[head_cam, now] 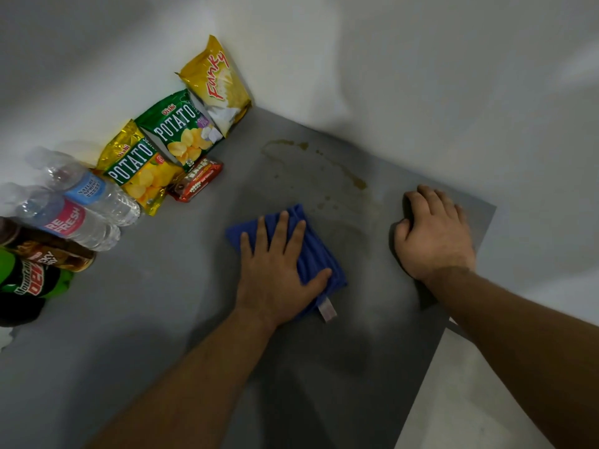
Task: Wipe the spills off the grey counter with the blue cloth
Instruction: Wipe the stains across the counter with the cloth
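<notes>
A folded blue cloth (pixel 312 254) lies on the grey counter (pixel 155 319), with a white tag at its near corner. My left hand (pixel 278 273) presses flat on the cloth, fingers spread. Brownish spills (pixel 311 163) streak the counter beyond the cloth, running from a ring at the back toward a blot on the right. Faint smears sit just right of the cloth. My right hand (pixel 434 234) rests on the counter near its right edge, fingers curled, nothing in it.
Snack bags stand against the white wall at the back left: a yellow bag (pixel 215 82), two potato chip bags (pixel 181 131), a small red pack (pixel 197 179). Water bottles (pixel 81 205) and soda bottles (pixel 29 277) lie at far left. The counter ends at the right.
</notes>
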A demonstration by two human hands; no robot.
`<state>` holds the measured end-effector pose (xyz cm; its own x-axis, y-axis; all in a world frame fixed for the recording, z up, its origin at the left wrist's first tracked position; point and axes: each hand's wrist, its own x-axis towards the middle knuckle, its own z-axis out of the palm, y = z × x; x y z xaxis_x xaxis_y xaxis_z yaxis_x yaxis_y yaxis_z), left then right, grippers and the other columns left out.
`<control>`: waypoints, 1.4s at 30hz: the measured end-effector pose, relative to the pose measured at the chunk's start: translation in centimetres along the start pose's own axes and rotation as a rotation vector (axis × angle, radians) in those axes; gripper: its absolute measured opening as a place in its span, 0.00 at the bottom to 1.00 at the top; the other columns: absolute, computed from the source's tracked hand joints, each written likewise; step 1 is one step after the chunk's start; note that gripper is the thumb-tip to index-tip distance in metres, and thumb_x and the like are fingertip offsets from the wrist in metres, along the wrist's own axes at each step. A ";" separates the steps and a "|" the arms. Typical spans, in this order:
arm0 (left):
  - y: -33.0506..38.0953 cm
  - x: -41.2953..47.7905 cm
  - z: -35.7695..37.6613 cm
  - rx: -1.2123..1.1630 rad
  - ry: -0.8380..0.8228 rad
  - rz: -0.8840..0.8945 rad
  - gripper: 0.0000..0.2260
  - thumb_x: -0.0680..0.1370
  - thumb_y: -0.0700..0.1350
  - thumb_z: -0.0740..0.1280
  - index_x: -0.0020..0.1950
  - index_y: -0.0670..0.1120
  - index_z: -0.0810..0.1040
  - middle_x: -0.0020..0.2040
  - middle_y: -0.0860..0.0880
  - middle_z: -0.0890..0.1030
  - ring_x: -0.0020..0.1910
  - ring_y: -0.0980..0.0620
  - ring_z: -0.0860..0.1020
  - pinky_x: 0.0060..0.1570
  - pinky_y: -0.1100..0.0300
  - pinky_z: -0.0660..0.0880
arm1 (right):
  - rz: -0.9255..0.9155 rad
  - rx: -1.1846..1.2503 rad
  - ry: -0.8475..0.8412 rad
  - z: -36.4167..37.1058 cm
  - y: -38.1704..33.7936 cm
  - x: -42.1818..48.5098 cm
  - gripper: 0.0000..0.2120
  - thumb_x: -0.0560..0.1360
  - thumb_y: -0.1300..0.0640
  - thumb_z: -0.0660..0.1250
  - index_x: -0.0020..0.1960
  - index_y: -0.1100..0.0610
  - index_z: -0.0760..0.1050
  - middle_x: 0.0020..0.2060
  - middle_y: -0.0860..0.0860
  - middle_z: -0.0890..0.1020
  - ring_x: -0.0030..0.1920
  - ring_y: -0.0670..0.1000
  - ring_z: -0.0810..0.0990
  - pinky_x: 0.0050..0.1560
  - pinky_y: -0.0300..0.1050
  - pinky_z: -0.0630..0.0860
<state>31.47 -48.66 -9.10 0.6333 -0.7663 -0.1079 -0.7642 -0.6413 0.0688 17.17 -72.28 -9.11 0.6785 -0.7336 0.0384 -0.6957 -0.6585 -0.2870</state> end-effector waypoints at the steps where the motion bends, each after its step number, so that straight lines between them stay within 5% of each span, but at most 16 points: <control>1: 0.1 -1.2 0.2 -0.006 0.009 0.007 0.42 0.76 0.77 0.48 0.84 0.55 0.48 0.86 0.50 0.47 0.84 0.40 0.46 0.79 0.34 0.47 | -0.001 -0.001 0.003 0.0 0.0 0.0 0.27 0.80 0.49 0.57 0.77 0.56 0.66 0.79 0.57 0.67 0.79 0.60 0.62 0.79 0.64 0.57; 6: -3.2 -3.7 0.3 0.001 -0.007 -0.050 0.43 0.74 0.79 0.47 0.84 0.58 0.49 0.86 0.52 0.48 0.84 0.40 0.48 0.80 0.34 0.48 | 0.000 -0.003 0.009 0.0 0.1 0.0 0.27 0.80 0.48 0.57 0.77 0.56 0.66 0.78 0.57 0.68 0.79 0.60 0.62 0.79 0.64 0.58; 9: -5.7 -0.3 -0.7 0.056 -0.061 -0.138 0.44 0.71 0.81 0.41 0.83 0.61 0.45 0.85 0.52 0.47 0.83 0.36 0.50 0.76 0.28 0.51 | -0.001 -0.001 0.008 0.1 0.1 0.0 0.27 0.80 0.48 0.57 0.77 0.56 0.66 0.78 0.56 0.68 0.79 0.60 0.62 0.79 0.63 0.58; 14: -4.7 5.6 -1.7 -0.021 -0.138 -0.268 0.45 0.68 0.83 0.45 0.81 0.65 0.40 0.85 0.53 0.41 0.81 0.29 0.43 0.72 0.21 0.47 | -0.003 0.003 0.019 0.1 0.1 0.1 0.26 0.79 0.49 0.58 0.76 0.56 0.67 0.78 0.56 0.69 0.78 0.60 0.63 0.79 0.63 0.58; 19: -0.4 4.9 -1.4 0.005 -0.110 -0.134 0.46 0.69 0.81 0.41 0.83 0.62 0.41 0.85 0.50 0.41 0.81 0.30 0.44 0.74 0.23 0.47 | 0.001 -0.011 0.011 0.2 0.1 0.1 0.27 0.79 0.48 0.57 0.76 0.55 0.67 0.78 0.56 0.68 0.79 0.60 0.63 0.79 0.63 0.58; 25: 2.1 -2.6 0.4 -0.008 -0.003 0.060 0.43 0.74 0.79 0.47 0.84 0.58 0.49 0.86 0.50 0.46 0.84 0.38 0.45 0.79 0.31 0.46 | -0.003 0.004 0.013 0.2 0.3 0.1 0.28 0.79 0.48 0.57 0.77 0.56 0.67 0.78 0.56 0.68 0.79 0.60 0.62 0.79 0.63 0.58; 31: -2.6 -1.8 0.3 0.005 0.025 0.002 0.43 0.74 0.80 0.47 0.84 0.59 0.51 0.85 0.53 0.50 0.84 0.39 0.50 0.79 0.32 0.50 | -0.004 0.030 0.006 0.2 0.4 0.1 0.27 0.79 0.49 0.58 0.76 0.55 0.69 0.77 0.56 0.69 0.78 0.60 0.64 0.79 0.62 0.59; 36: -2.5 3.4 -0.8 0.032 -0.066 -0.118 0.45 0.69 0.81 0.41 0.83 0.63 0.44 0.85 0.53 0.45 0.82 0.32 0.47 0.74 0.25 0.50 | -0.084 -0.043 0.019 -1.5 1.1 2.1 0.24 0.75 0.44 0.59 0.66 0.54 0.77 0.62 0.58 0.80 0.61 0.63 0.75 0.60 0.58 0.74; 42: 2.5 3.9 -0.7 0.003 -0.097 -0.110 0.46 0.69 0.80 0.41 0.83 0.61 0.41 0.85 0.50 0.41 0.81 0.30 0.44 0.74 0.23 0.46 | -0.184 0.008 0.138 -0.9 3.1 4.3 0.18 0.77 0.49 0.60 0.59 0.58 0.78 0.57 0.60 0.79 0.57 0.64 0.75 0.52 0.56 0.73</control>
<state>32.14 -53.24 -8.63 0.6989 -0.6838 -0.2097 -0.6910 -0.7212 0.0483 17.67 -77.61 -9.02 0.7546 -0.6177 0.2215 -0.5610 -0.7824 -0.2705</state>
